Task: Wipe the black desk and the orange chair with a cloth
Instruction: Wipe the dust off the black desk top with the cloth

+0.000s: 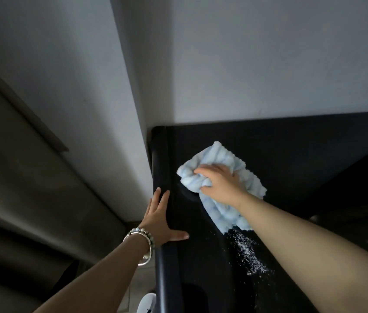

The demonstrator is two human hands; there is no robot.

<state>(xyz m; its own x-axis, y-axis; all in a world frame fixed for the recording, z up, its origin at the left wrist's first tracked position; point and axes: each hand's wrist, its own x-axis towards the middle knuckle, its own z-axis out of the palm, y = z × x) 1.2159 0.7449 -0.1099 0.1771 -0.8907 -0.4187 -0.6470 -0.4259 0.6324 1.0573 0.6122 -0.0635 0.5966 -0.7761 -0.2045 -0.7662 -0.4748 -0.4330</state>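
Observation:
The black desk (pixel 280 143) fills the right half of the head view, pushed into a corner of the wall. A crumpled light-blue cloth (pixel 214 161) lies on its top near the left edge. My right hand (pixel 220 184) grips the cloth from above, fingers curled into the fabric and pressing it onto the desk. My left hand (pixel 159 219) rests flat on the desk's left edge, fingers straight and thumb spread out; bracelets circle its wrist. White specks or droplets (pixel 249 256) lie on the desk behind the cloth. The orange chair is not in view.
A white wall (pixel 257 53) rises directly behind the desk, and a white wall corner (pixel 101 98) stands against the desk's left side. A dim wooden frame (pixel 31 143) runs along the far left. Something white (pixel 147 301) shows on the floor below the desk edge.

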